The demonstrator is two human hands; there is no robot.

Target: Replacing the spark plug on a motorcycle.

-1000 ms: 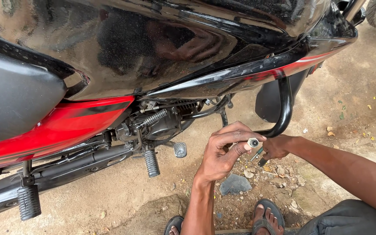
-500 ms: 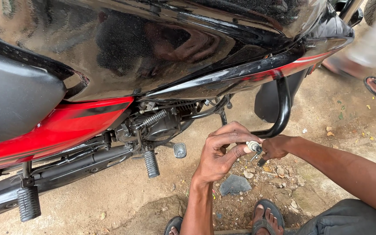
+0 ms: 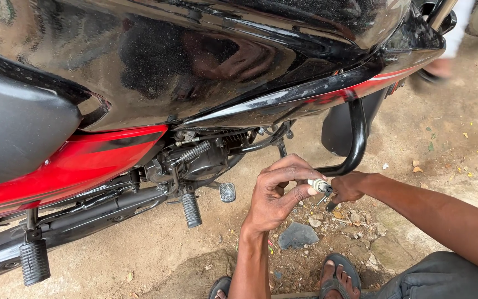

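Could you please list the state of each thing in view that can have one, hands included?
left hand: pinching the spark plug between thumb and fingers
right hand: closed on a small tool at the plug's tip
spark plug: out of the engine, held over the ground
front footpeg: folded out
rear footpeg: folded out
brake pedal: untouched
motorcycle: standing upright
grey stone: lying on the ground

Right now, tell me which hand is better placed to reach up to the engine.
Left, probably. The left hand sits nearer the engine, pinching the small white plug; the right hand is farther out, beside the black guard bar.
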